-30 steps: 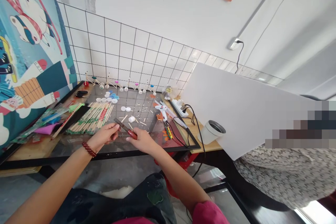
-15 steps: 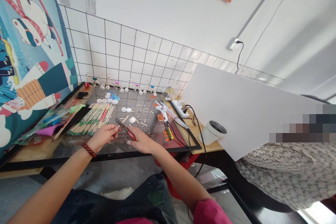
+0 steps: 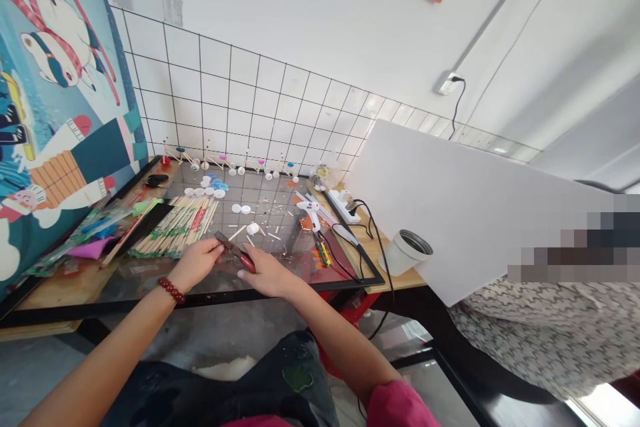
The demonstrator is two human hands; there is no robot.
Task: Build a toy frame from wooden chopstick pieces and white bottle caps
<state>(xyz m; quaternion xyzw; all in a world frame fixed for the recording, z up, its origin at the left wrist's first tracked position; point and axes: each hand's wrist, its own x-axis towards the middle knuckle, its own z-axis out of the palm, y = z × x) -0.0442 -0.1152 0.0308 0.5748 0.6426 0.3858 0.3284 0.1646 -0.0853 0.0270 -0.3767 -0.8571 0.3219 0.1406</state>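
Observation:
My right hand (image 3: 267, 272) is closed around the red handles of a pair of pliers (image 3: 246, 261), whose dark jaws point up and left. Just beside the jaws, my left hand (image 3: 197, 263) is closed in a pinch on a short wooden stick, mostly hidden by the fingers and jaws. Both hands are over the front part of the dark glass-topped table (image 3: 150, 283). A white bottle cap (image 3: 253, 229) and several cut stick pieces (image 3: 274, 237) lie just beyond the pliers. To the left is a spread of wooden sticks in paper wrappers (image 3: 173, 230).
White and blue caps (image 3: 219, 193) lie farther back, with small stick-and-cap models (image 3: 241, 170) along the rear edge. At right are a white glue gun (image 3: 311, 208), a box cutter (image 3: 324, 253), a power strip (image 3: 345, 207) and a grey bucket (image 3: 400, 260). Another person's patterned sleeve (image 3: 545, 333) shows at right.
The pliers' jaws have shifted left and slightly down, closer to my left fingertips. The table items have stayed in place.

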